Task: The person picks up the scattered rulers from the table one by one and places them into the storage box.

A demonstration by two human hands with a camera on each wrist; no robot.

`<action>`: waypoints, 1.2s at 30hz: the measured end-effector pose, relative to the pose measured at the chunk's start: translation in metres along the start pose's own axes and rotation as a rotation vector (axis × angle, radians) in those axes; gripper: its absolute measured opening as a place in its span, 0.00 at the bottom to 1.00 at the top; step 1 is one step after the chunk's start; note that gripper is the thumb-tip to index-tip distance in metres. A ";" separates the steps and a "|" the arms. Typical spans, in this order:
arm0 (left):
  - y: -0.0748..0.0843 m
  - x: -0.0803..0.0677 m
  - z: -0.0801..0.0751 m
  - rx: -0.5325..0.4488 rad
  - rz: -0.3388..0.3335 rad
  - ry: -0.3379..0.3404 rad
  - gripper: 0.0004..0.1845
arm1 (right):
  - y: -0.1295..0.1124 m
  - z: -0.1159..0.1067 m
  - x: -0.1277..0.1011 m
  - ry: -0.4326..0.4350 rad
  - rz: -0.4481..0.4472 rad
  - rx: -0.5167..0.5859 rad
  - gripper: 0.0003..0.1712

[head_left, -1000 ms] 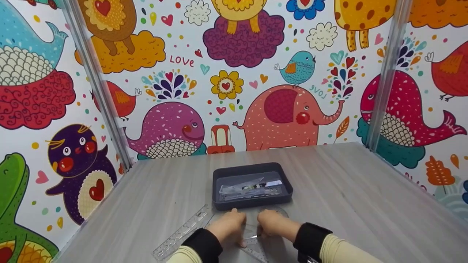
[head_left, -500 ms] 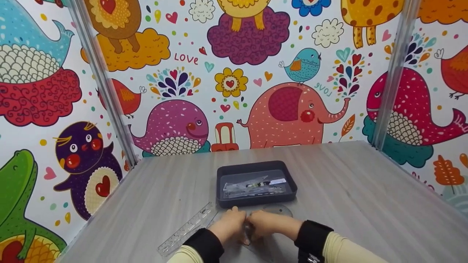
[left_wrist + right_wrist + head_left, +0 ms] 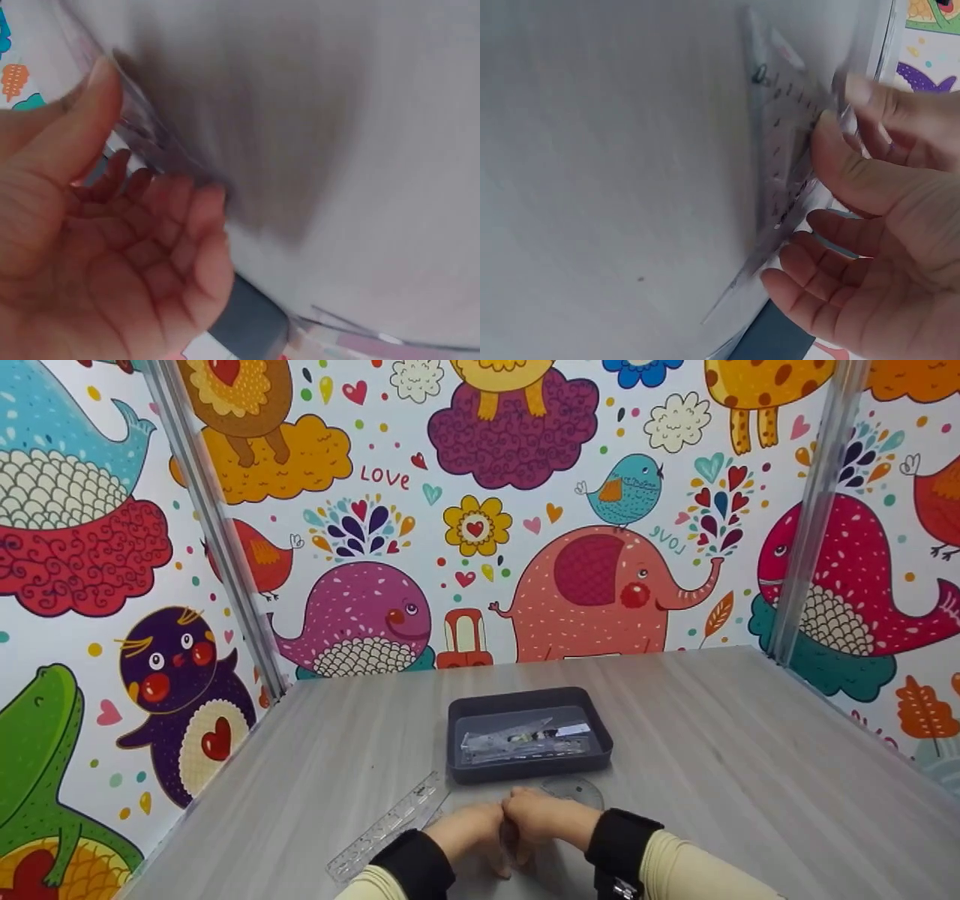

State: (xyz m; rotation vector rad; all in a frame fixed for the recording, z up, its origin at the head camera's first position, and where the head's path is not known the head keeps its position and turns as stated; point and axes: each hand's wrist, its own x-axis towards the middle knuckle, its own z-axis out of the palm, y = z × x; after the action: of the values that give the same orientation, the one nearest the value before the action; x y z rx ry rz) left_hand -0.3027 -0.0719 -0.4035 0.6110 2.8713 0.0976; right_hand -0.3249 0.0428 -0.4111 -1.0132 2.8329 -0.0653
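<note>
Grey wood-grain table [image 3: 750, 780] boxed in by cartoon-animal wall panels [image 3: 585, 585]. Dark tray [image 3: 465, 769] at centre holds clear plastic pieces. Left hand [image 3: 469, 831] and right hand [image 3: 541, 817] meet just in front of the tray, both with fingers curled, pinching a clear set square [image 3: 784, 161] between them, tilted up off the table. Clear straight ruler [image 3: 390, 825] lies flat left of the hands, clear protractor [image 3: 576, 791] just beyond the right hand
</note>
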 end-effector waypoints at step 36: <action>-0.017 0.004 0.008 -0.017 0.201 0.148 0.16 | 0.006 0.000 -0.017 -0.007 -0.041 0.120 0.13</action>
State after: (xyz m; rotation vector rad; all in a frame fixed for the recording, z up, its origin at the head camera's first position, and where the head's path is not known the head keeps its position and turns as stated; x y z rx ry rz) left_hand -0.3117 -0.0857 -0.4142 0.9250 2.9369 0.2062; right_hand -0.3150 0.0583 -0.4095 -1.0429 2.7639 -0.2322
